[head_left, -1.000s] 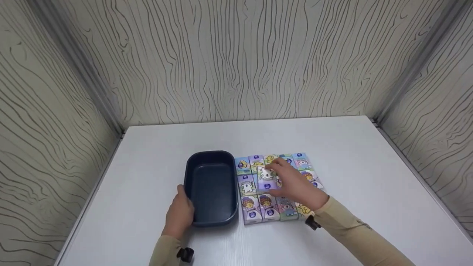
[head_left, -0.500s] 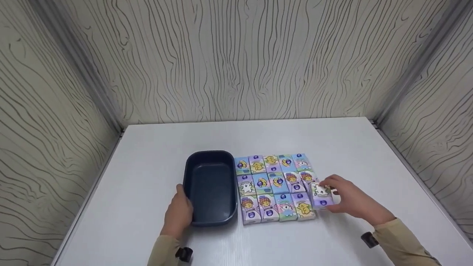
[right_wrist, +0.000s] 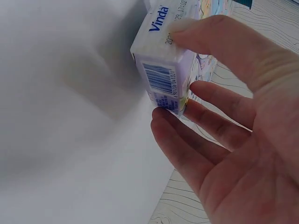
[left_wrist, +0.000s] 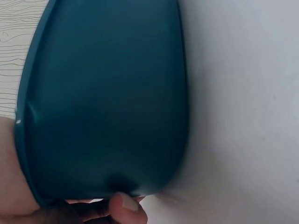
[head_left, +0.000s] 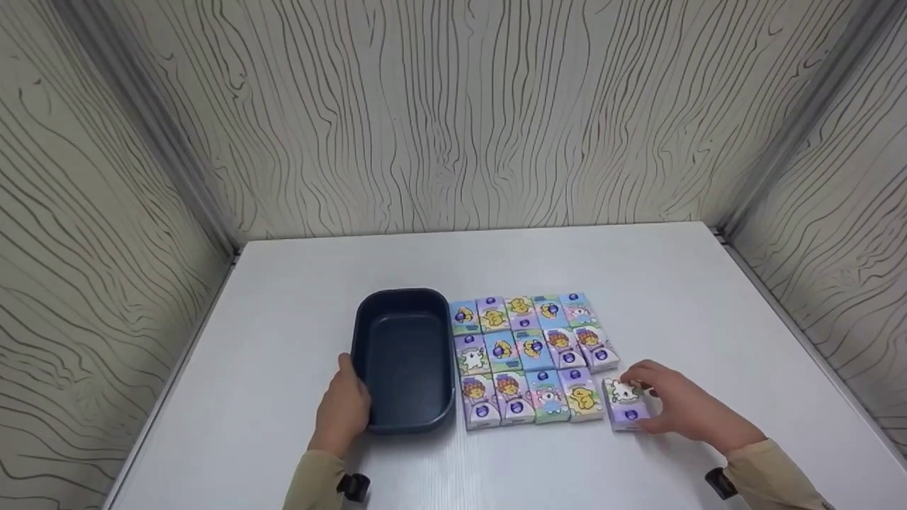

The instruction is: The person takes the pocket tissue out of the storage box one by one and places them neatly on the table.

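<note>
In the head view, my left hand (head_left: 343, 405) holds the left side of a dark blue rectangular basin (head_left: 405, 368) near its front corner. In the left wrist view, fingertips touch the basin's outer wall (left_wrist: 107, 102); the rest of that grip is partly hidden. My right hand (head_left: 684, 407) pinches a small purple-and-white tissue packet (head_left: 625, 402) between thumb and fingers, at or just above the table. Seen from the right wrist, the thumb lies on the packet (right_wrist: 163, 56) beside its "Vinda" print, and a barcode shows on its end.
Right of the basin, several cartoon-printed tissue packets (head_left: 531, 347) lie flat in three close rows. The held packet is beside the front row's right end. The white table (head_left: 460, 262) meets patterned walls (head_left: 453, 127) at the back and sides.
My right hand has carried the white-figure packet from above the middle of the rows to the right, then down beside the front row. The left hand and basin have stayed put.
</note>
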